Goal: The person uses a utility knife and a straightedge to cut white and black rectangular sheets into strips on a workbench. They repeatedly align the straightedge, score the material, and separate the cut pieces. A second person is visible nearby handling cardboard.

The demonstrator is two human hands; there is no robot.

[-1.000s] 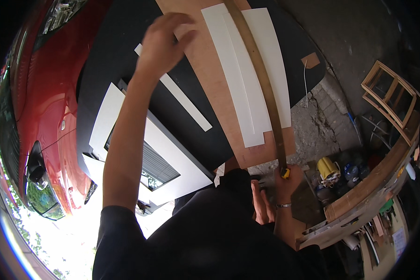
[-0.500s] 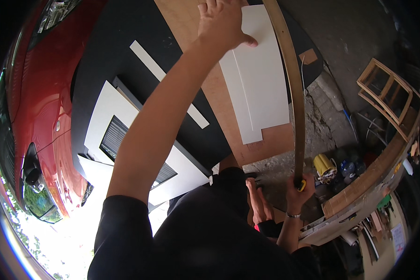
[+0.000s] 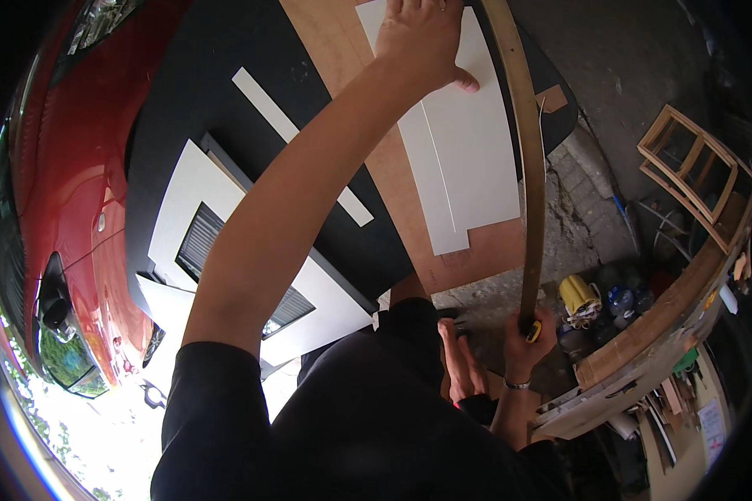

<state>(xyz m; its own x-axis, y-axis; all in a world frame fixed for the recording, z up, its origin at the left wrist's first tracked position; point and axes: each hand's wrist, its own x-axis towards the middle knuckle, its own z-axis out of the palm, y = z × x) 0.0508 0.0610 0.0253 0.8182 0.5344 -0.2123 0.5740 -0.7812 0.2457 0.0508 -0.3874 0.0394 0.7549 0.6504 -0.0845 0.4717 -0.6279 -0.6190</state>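
Note:
My left hand [image 3: 422, 37] rests with thumb and fingers apart on a white panel [image 3: 468, 159], its fingertips reaching the top edge of the view. The panel has a stepped lower corner and a thin pale line along its length. My right hand [image 3: 530, 342], a band at its wrist, is closed around the lower end of a long brown strip [image 3: 528, 159]. That strip passes along the panel's right side and out of view at the top. A small yellow-and-black piece [image 3: 534, 331] shows at the right fingers; its kind is unclear.
Beneath the panel lies a brown board [image 3: 393, 159] on a dark tabletop [image 3: 184, 58]. Left are a narrow white strip [image 3: 263, 104] and a white frame with a louvred insert [image 3: 167, 209]. A red car [image 3: 83, 184] stands far left; wooden frames [image 3: 689, 163] lie right.
My left hand has shifted slightly right and down. My right hand has moved a little left, while the brown strip's upper part has swung slightly right.

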